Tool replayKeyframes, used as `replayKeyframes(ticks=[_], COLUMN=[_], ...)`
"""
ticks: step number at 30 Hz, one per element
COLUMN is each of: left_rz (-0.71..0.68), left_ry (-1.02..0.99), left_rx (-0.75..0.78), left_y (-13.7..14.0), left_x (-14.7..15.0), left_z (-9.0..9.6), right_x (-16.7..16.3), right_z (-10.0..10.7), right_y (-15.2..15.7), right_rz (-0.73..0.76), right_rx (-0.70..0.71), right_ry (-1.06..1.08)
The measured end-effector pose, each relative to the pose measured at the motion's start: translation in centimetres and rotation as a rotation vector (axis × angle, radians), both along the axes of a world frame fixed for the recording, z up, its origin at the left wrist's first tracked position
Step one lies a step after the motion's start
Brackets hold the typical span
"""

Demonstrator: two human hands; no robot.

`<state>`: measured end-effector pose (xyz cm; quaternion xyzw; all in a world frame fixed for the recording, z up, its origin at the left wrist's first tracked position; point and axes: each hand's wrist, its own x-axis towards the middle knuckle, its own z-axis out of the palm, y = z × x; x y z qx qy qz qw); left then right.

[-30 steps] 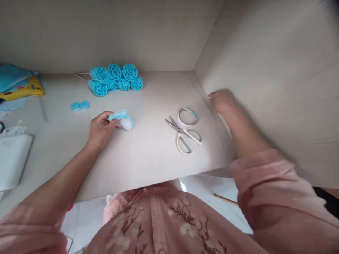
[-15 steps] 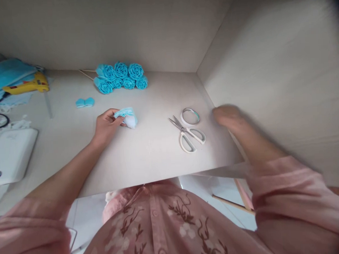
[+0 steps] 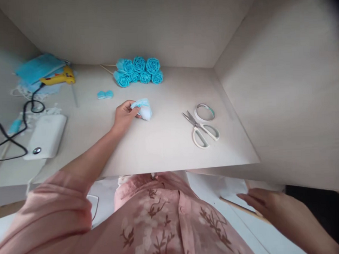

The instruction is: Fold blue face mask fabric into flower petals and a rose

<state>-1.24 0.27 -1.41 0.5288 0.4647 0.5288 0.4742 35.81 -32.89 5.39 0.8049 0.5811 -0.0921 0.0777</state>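
Note:
My left hand (image 3: 123, 117) rests over the tabletop, its thumb and fingers pinching a bunched, pleated piece of light-blue and white face mask fabric (image 3: 146, 111). Beyond the table's front edge, low on the right, is my right hand (image 3: 270, 203), with its fingers stretched to the left and nothing seen in them. White-handled scissors (image 3: 196, 124) lie on the table right of the fabric, blades slightly apart. Just behind them is a roll of tape (image 3: 205, 120). A small blue bow-shaped piece (image 3: 105, 95) lies behind my left hand.
Blue fabric roses (image 3: 139, 71) on thin sticks lie near the back wall. At left, a yellow glue gun (image 3: 59, 77) sits by blue face masks (image 3: 40, 69). A white power bank (image 3: 47, 135) and a black cable (image 3: 18, 138) are nearer. A wall (image 3: 291, 84) bounds the right.
My right hand has left the table's right side and dropped below the front edge. The camera view has turned left. My left hand still pinches the mask fabric.

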Motion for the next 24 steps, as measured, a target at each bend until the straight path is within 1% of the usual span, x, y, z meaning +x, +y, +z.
replayKeyframes(ticks=[1, 2, 4, 5, 6, 7, 8, 9, 10, 11, 13, 15, 17, 19, 22, 24], left_rz=[-0.013, -0.026, -0.057, -0.071, -0.082, -0.09, -0.094, -0.098, -0.1, -0.103, -0.108, -0.108, -0.094, -0.052, -0.021, -0.067], left_ry=[-0.015, -0.031, -0.059, -0.072, -0.084, -0.094, -0.101, -0.104, -0.107, -0.108, -0.107, -0.089, -0.044, 0.005, 0.019, 0.021], left_rx=[-0.001, -0.001, -0.003, -0.004, -0.007, -0.012, -0.017, -0.024, -0.031, -0.037, -0.049, -0.058, -0.058, -0.033, 0.035, 0.054], left_y=[-0.1, -0.2, -0.4, -0.6, -0.8, -0.9, -1.1, -1.3, -1.4, -1.5, -1.7, -1.7, -1.5, -1.2, -0.7, -0.6], left_x=[0.0, 0.0, -0.1, -0.1, -0.1, 0.0, 0.0, 0.0, 0.1, 0.1, 0.1, 0.1, -0.1, -0.3, -0.4, -0.4], left_z=[0.0, 0.0, 0.0, 0.0, 0.1, 0.1, 0.2, 0.3, 0.4, 0.5, 0.6, 0.6, 0.4, 0.1, -0.4, -0.7], right_x=[-1.3, -2.6, -5.3, -6.6, -7.8, -8.9, -10.1, -11.3, -12.4, -13.6, -15.9, -17.8, -18.9, -19.4, -19.4, -19.4], right_z=[0.3, 0.7, 1.7, 2.1, 2.4, 2.4, 2.2, 1.6, 0.8, -0.3, -2.7, -4.9, -6.4, -7.2, -7.5, -7.6], right_y=[0.9, 2.0, 5.3, 7.3, 9.5, 11.9, 14.4, 17.0, 19.6, 22.1, 26.6, 30.0, 32.1, 33.1, 33.3, 33.0], right_rz=[0.085, 0.17, 0.35, 0.416, 0.452, 0.456, 0.429, 0.41, 0.42, 0.441, 0.457, 0.42, 0.404, 0.39, 0.31, 0.258], right_rx=[-0.094, -0.106, -0.133, -0.101, -0.036, 0.033, 0.148, 0.268, 0.337, 0.375, 0.357, 0.308, 0.308, 0.277, 0.307, 0.37], right_ry=[0.207, 0.386, 0.616, 0.666, 0.699, 0.723, 0.752, 0.799, 0.869, 0.965, 1.161, 1.299, 1.341, 1.397, 1.511, 1.568])
